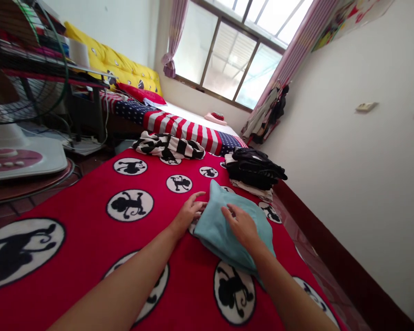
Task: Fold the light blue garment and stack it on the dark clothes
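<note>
A light blue folded garment (210,225) lies on a red blanket (86,202) printed with black monkeys in white ovals. At the garment's left edge is my left hand (189,212), its fingers apart and holding nothing. My right hand (240,224) rests over the top of the cloth with fingers spread, partly covering it. The exact kind of garment cannot be told from its folded shape.
Beyond the garment stands a stack of dark folded clothes (255,168). A black-and-white cloth (169,146) lies crumpled at the blanket's far edge. An electric fan (20,147) stands at left. Behind is a bed with a striped, starred cover (179,128); a wall (359,161) runs along the right.
</note>
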Motion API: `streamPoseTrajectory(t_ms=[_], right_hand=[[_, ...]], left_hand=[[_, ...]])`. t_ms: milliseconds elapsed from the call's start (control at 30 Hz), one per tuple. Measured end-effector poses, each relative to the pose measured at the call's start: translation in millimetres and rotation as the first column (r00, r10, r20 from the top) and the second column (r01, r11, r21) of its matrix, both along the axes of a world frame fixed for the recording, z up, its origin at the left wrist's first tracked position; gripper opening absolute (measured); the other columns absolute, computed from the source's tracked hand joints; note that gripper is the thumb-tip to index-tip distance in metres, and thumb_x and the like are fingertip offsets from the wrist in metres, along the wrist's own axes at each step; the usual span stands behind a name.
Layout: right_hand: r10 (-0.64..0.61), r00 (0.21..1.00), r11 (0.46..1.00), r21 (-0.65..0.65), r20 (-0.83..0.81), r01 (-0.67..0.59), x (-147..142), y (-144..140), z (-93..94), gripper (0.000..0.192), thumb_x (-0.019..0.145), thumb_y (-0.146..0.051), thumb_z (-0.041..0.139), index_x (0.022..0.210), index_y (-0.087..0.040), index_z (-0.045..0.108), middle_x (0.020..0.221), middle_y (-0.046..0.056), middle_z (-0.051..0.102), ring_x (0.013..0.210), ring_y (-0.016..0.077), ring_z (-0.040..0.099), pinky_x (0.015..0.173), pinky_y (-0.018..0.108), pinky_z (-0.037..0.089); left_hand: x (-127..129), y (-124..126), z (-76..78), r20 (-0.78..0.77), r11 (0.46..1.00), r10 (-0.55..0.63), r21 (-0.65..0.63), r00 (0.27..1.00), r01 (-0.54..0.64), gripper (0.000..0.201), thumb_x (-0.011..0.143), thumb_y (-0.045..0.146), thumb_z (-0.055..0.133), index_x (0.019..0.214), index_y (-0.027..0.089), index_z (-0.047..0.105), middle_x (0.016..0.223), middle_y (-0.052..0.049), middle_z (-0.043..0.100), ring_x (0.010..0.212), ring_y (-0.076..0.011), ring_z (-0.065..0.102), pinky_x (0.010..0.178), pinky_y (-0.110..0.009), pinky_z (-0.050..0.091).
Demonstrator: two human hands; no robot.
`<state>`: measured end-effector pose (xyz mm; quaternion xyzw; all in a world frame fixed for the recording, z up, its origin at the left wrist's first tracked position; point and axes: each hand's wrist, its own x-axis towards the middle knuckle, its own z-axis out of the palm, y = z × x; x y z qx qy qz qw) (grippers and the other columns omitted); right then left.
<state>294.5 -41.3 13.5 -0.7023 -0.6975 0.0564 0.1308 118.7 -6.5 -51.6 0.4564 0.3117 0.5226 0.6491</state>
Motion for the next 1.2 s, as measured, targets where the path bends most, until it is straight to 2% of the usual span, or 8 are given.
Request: streamPoseTrajectory(t_ms=[167,300,400,600,767,933,1067,1200], right_hand=[[-0.031,0.991,0.984,-0.170,0.132,0.054,-30,37,25.5,0.077,0.083,-0.074,0.030,0.115,-0.014,0.066,0.116,0.019,0.067,0.110,0.0348,0.060,0.089,0.041,0.044],[-0.044,0.989,0.982,-0.179,0.139,0.068,-27,59,27.8,0.044,0.073,-0.053,0.058,0.089,-0.014,0.072,0.097,0.015,0.071,0.093,0.0300,0.065,0.076,0.034,0.048],[-0.061,0.992,0.969,-0.244,-0.109,0.033,-4,63,32.7,0.019,0.065,-0.029,0.061,0.072,-0.014,0.069,0.071,0.006,0.068,0.068,0.0200,0.063,0.061,0.027,0.047],[-0.115,0.818,0.982,-0.188,-0.563,0.009,51,47,86.5,0.023,0.060,-0.025,0.061,0.078,-0.013,0.069,0.063,0.001,0.065,0.054,0.0133,0.057,0.053,0.023,0.045],[-0.219,0.747,0.969,-0.230,-0.627,0.092,69,28,133.6,0.032,0.057,-0.027,0.066,0.086,-0.015,0.070,0.075,0.005,0.071,0.060,0.0172,0.064,0.060,0.029,0.052],[-0.209,0.743,0.965,-0.258,-0.636,0.050,57,27,153.1,0.035,0.059,-0.030,0.067,0.091,-0.017,0.070,0.083,0.007,0.073,0.067,0.0202,0.067,0.066,0.031,0.055],[-0.137,0.773,0.975,-0.223,-0.619,-0.006,34,56,162.8,0.026,0.060,-0.031,0.065,0.081,-0.016,0.070,0.077,0.005,0.071,0.063,0.0181,0.064,0.062,0.029,0.053],[-0.080,0.798,0.992,-0.123,-0.598,0.007,20,112,188.3,0.013,0.060,-0.028,0.066,0.064,-0.016,0.065,0.058,-0.001,0.062,0.054,0.0138,0.055,0.054,0.024,0.046]], left_hand=[[8,-8,-1.2,0.187,0.975,-0.221,0.046,0.957,0.216,0.072,0.068,0.027,0.068,0.135,0.022,0.040,0.124,-0.012,0.063,0.100,-0.0226,0.066,0.079,-0.030,0.052],[10,-8,-4.3,0.170,0.971,-0.240,0.050,0.956,0.235,0.082,0.069,0.028,0.069,0.142,0.023,0.034,0.126,-0.013,0.063,0.105,-0.0235,0.064,0.077,-0.029,0.052],[8,-6,-5.0,0.120,0.986,-0.168,0.006,0.978,0.169,0.087,0.070,0.027,0.068,0.146,0.019,0.027,0.113,-0.014,0.069,0.095,-0.0205,0.066,0.071,-0.027,0.052],[5,7,-7.7,0.184,0.971,0.209,-0.152,0.960,-0.182,0.062,0.069,0.020,0.057,0.129,0.011,0.042,0.081,-0.005,0.070,0.067,-0.0129,0.066,0.059,-0.023,0.050],[2,11,-9.0,0.220,0.942,0.312,-0.197,0.924,-0.271,0.051,0.068,0.020,0.057,0.118,0.013,0.049,0.077,-0.003,0.070,0.065,-0.0121,0.065,0.057,-0.021,0.049],[1,12,-10.3,0.246,0.927,0.347,-0.239,0.905,-0.290,0.052,0.065,0.024,0.062,0.115,0.013,0.050,0.076,-0.003,0.070,0.063,-0.0130,0.065,0.057,-0.022,0.050],[-6,15,-12.0,0.271,0.886,0.438,-0.294,0.857,-0.359,0.055,0.064,0.028,0.065,0.115,0.016,0.050,0.079,-0.003,0.070,0.065,-0.0139,0.066,0.060,-0.025,0.052],[-13,16,-10.4,0.322,0.847,0.505,-0.364,0.801,-0.388,0.060,0.060,0.029,0.070,0.115,0.016,0.050,0.081,-0.003,0.071,0.064,-0.0139,0.065,0.062,-0.026,0.053]])
